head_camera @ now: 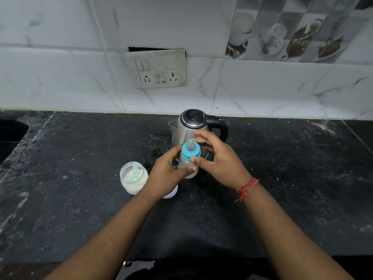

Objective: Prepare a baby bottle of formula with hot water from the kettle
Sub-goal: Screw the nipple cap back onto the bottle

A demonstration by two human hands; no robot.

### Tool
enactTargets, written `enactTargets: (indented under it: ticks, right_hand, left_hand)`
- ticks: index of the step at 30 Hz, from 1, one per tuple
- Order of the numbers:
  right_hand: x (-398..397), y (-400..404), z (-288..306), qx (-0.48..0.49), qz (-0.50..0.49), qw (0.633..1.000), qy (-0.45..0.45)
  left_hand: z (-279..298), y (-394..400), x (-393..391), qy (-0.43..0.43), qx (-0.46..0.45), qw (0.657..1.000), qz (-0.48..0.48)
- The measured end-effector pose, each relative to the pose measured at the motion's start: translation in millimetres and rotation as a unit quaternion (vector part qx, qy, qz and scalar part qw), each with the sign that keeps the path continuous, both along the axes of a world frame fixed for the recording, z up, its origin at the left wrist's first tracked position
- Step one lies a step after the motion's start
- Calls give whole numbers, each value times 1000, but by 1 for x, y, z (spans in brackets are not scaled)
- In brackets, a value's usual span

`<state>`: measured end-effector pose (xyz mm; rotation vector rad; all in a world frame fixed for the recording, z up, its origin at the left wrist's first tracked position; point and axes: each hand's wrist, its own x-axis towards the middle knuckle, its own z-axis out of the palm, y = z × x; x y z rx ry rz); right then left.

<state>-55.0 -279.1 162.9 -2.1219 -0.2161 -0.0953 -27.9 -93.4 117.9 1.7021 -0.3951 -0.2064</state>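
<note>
A small baby bottle [186,164] with pale milky liquid, a blue collar [188,153] and a clear teat stands tilted just above the black counter. My left hand [167,174] wraps the bottle's body from the left. My right hand [220,158] grips the blue collar, thumb in front and fingers behind. Right behind the bottle stands a steel kettle [188,128] with a closed black lid and a black handle pointing right. An open jar of white formula powder [133,176] with a pale scoop inside sits left of my left hand.
A white lid [171,194] lies partly hidden under my left wrist. The black stone counter [282,178] ends at a tiled wall with a socket panel [159,71]. A sink opening [10,132] lies at the far left.
</note>
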Motion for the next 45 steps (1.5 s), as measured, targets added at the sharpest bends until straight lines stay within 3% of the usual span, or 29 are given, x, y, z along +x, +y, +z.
enactTargets:
  ticks: [8,14,28,34,37,45]
  right_hand:
    - [-4,11,-3,-49,-64,996,-34]
    - [-12,-3,1,53,9,999,-2]
    - [-29,6,-7,217,-26,973,-73]
    - [-31,1,-5,158,-8,987,-33]
    - [-34,2,-6,114,-14,992,-54]
    - [-46,23,-11,-4,-120,987,-106]
  left_hand:
    - [0,-5,-7,-2,5,1000,-2]
    - [4,-3,-9,-4,-2,1000,-2]
    - [15,-7,-19,-16,-5,1000,-22]
    - [14,-2,-25,-26,12,999,-21]
    - [15,-1,-32,-20,9,1000,-21]
    - [12,-4,-42,-21,24,999,-28]
